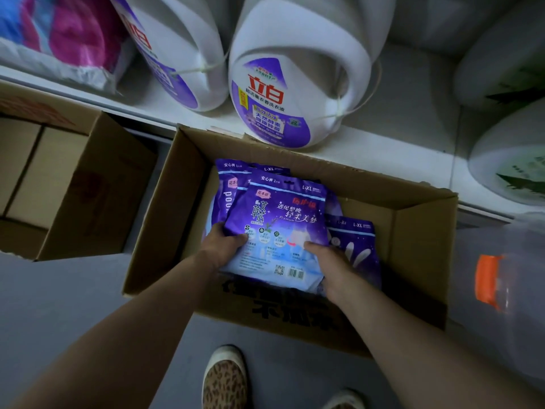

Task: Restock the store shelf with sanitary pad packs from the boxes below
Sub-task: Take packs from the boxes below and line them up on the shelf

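Observation:
An open cardboard box point(418, 231) stands on the floor under the bottom shelf. Inside it lie several purple sanitary pad packs. I hold a small stack of them, its top pack point(280, 222) facing up. My left hand point(224, 246) grips the stack's left lower edge, thumb on top. My right hand point(330, 267) grips its right lower edge the same way. Another purple pack point(358, 249) lies in the box to the right, partly behind my right hand. More packs point(227, 178) show behind the stack.
The white shelf point(398, 143) above the box carries large white and purple detergent jugs point(283, 93). A second cardboard box point(73, 187) stands to the left. A clear bottle with an orange cap point(489, 281) blurs at the right. My shoe point(225, 379) stands on the grey floor.

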`<control>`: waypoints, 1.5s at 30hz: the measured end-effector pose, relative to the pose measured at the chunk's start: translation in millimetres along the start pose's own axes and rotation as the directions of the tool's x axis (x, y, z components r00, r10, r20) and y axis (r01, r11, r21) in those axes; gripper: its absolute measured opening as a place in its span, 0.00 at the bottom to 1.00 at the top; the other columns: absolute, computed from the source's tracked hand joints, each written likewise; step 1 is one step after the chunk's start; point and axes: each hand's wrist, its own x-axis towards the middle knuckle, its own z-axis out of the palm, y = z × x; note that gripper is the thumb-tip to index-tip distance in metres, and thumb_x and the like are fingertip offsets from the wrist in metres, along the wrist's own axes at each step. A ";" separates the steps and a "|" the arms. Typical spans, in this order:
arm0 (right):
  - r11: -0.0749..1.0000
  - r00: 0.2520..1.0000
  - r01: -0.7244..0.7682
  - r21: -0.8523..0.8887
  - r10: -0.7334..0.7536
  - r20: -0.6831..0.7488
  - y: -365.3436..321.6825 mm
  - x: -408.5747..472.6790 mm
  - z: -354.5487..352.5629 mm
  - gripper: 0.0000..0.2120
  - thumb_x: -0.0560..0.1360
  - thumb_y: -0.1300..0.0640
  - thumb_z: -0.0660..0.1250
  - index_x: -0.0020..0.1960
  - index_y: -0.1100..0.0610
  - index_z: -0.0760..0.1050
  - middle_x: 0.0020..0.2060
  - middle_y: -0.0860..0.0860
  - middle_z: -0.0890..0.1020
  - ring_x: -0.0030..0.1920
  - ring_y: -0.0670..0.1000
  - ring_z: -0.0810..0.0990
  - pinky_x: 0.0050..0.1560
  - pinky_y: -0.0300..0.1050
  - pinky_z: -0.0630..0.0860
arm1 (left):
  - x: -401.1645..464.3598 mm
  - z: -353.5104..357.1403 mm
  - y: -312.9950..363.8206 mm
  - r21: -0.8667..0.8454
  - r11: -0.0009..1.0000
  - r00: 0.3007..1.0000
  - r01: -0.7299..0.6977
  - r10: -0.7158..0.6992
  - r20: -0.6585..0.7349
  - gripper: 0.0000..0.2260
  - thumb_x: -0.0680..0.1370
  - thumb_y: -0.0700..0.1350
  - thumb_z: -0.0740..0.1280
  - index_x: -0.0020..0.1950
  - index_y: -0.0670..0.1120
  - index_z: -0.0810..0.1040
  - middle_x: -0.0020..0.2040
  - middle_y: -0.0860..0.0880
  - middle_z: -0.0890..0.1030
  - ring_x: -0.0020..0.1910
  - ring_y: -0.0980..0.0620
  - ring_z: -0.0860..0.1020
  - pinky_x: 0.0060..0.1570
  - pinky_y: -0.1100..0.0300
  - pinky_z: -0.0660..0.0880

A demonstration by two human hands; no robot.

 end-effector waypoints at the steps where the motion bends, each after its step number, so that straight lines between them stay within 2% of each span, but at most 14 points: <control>1: 1.000 1.000 0.010 -0.001 -0.010 0.007 0.4 1.9 0.1 0.14 0.74 0.54 0.73 0.58 0.55 0.79 0.49 0.56 0.86 0.45 0.59 0.86 0.38 0.49 0.82 | 6.7 0.0 -4.6 -0.021 1.000 1.000 -0.003 0.003 0.008 0.33 0.65 0.52 0.78 0.68 0.49 0.73 0.61 0.47 0.81 0.60 0.43 0.79 0.65 0.45 0.74; 4: 0.999 0.999 0.052 -0.006 -0.051 0.015 3.5 4.1 0.8 0.13 0.75 0.55 0.73 0.59 0.53 0.78 0.50 0.55 0.86 0.47 0.59 0.86 0.42 0.51 0.83 | 41.9 4.0 -34.4 -0.080 0.997 1.000 0.021 -0.020 0.021 0.40 0.52 0.57 0.79 0.63 0.57 0.72 0.58 0.51 0.83 0.56 0.44 0.81 0.61 0.43 0.77; 7: 0.998 0.998 0.061 -0.030 -0.061 0.014 9.7 6.6 -0.8 0.12 0.74 0.57 0.74 0.57 0.52 0.78 0.49 0.54 0.86 0.48 0.58 0.86 0.46 0.54 0.83 | 50.5 7.0 -47.3 -0.088 0.996 0.999 0.007 -0.004 0.035 0.38 0.51 0.55 0.80 0.60 0.58 0.73 0.55 0.50 0.83 0.54 0.43 0.82 0.59 0.43 0.78; 12: 0.999 0.999 0.041 -0.028 -0.041 -0.002 13.2 5.2 -5.6 0.14 0.71 0.57 0.77 0.55 0.55 0.81 0.49 0.55 0.87 0.48 0.59 0.86 0.48 0.57 0.83 | -6.7 0.1 -18.7 -0.061 0.998 1.000 0.005 -0.005 -0.010 0.29 0.64 0.45 0.82 0.62 0.44 0.78 0.56 0.45 0.83 0.55 0.43 0.81 0.62 0.45 0.77; 14: 0.999 0.999 0.044 -0.006 -0.044 0.004 11.1 -2.5 -6.5 0.13 0.71 0.58 0.77 0.55 0.56 0.81 0.48 0.55 0.87 0.46 0.59 0.86 0.48 0.58 0.83 | -21.4 -3.0 -14.7 -0.063 0.998 0.999 -0.012 0.010 -0.036 0.32 0.60 0.48 0.83 0.62 0.43 0.78 0.56 0.45 0.83 0.55 0.43 0.81 0.62 0.46 0.77; 18: 0.997 0.997 0.073 0.007 -0.073 0.015 1.0 -29.7 -9.5 0.09 0.73 0.59 0.75 0.52 0.54 0.80 0.47 0.55 0.86 0.46 0.58 0.86 0.44 0.53 0.83 | -47.3 -10.8 -4.5 -0.091 0.996 0.999 -0.013 0.010 -0.031 0.25 0.67 0.41 0.81 0.61 0.41 0.78 0.56 0.43 0.83 0.54 0.42 0.82 0.61 0.46 0.78; 23: 0.996 0.995 0.092 -0.008 -0.092 0.027 -17.0 -84.2 -18.4 0.10 0.73 0.58 0.76 0.52 0.52 0.80 0.47 0.55 0.86 0.46 0.58 0.85 0.45 0.55 0.83 | -98.0 -30.3 17.2 -0.140 0.990 1.000 -0.003 0.006 0.023 0.24 0.68 0.40 0.81 0.61 0.41 0.77 0.55 0.43 0.83 0.52 0.42 0.83 0.57 0.45 0.80; 28: 0.992 0.991 0.122 0.002 -0.122 0.046 -34.9 -156.6 -30.4 0.10 0.73 0.60 0.76 0.52 0.54 0.81 0.44 0.54 0.86 0.45 0.57 0.86 0.44 0.53 0.83 | -169.2 -52.4 41.4 -0.203 0.979 0.999 -0.013 0.022 0.042 0.19 0.71 0.36 0.77 0.58 0.42 0.74 0.48 0.46 0.81 0.44 0.47 0.80 0.42 0.55 0.78; 30: 0.991 0.989 0.135 0.005 -0.135 0.056 -39.2 -188.7 -35.5 0.10 0.72 0.60 0.76 0.53 0.55 0.81 0.43 0.54 0.87 0.45 0.57 0.86 0.42 0.51 0.82 | -199.3 -60.9 49.9 -0.231 0.973 0.999 -0.014 0.023 0.036 0.18 0.71 0.34 0.76 0.57 0.41 0.74 0.48 0.44 0.81 0.42 0.47 0.80 0.40 0.56 0.76; 34: 0.988 0.984 0.151 0.025 -0.153 0.087 -53.8 -261.3 -46.4 0.11 0.73 0.62 0.76 0.54 0.57 0.80 0.42 0.56 0.87 0.44 0.59 0.86 0.40 0.52 0.82 | -261.9 -83.7 72.0 -0.262 0.965 1.000 -0.017 0.021 0.014 0.13 0.72 0.31 0.74 0.46 0.43 0.73 0.41 0.45 0.79 0.36 0.49 0.78 0.31 0.60 0.72; 36: 0.988 0.983 0.152 0.023 -0.153 0.104 -61.9 -293.4 -51.6 0.10 0.73 0.62 0.75 0.54 0.57 0.80 0.42 0.57 0.87 0.44 0.60 0.86 0.41 0.54 0.83 | -291.7 -93.7 81.6 -0.246 0.969 0.999 -0.024 0.030 0.020 0.14 0.70 0.32 0.77 0.50 0.41 0.75 0.46 0.41 0.82 0.39 0.46 0.81 0.35 0.55 0.76; 40: 0.980 0.971 0.199 -0.014 -0.195 0.139 -85.9 -352.7 -63.3 0.13 0.73 0.60 0.76 0.56 0.59 0.81 0.46 0.58 0.87 0.49 0.62 0.86 0.54 0.65 0.81 | -352.8 -115.4 113.7 -0.256 0.963 0.996 -0.083 0.084 -0.009 0.25 0.61 0.33 0.81 0.56 0.35 0.78 0.51 0.35 0.83 0.47 0.38 0.83 0.50 0.43 0.80; 43: 0.975 0.963 0.220 -0.019 -0.214 0.160 -110.1 -397.0 -71.8 0.12 0.72 0.59 0.77 0.55 0.56 0.81 0.46 0.57 0.87 0.48 0.61 0.86 0.51 0.60 0.82 | -392.4 -128.1 134.8 -0.290 0.948 0.991 -0.129 0.132 -0.011 0.24 0.63 0.30 0.80 0.57 0.32 0.78 0.51 0.35 0.83 0.46 0.39 0.82 0.46 0.48 0.80; 45: 0.972 0.957 0.236 0.003 -0.233 0.174 -127.7 -428.8 -79.7 0.13 0.72 0.59 0.77 0.55 0.56 0.80 0.45 0.57 0.87 0.46 0.61 0.86 0.49 0.58 0.83 | -422.0 -136.6 149.0 -0.295 0.941 0.986 -0.166 0.168 -0.020 0.22 0.66 0.31 0.79 0.58 0.33 0.78 0.51 0.35 0.83 0.47 0.37 0.83 0.50 0.43 0.81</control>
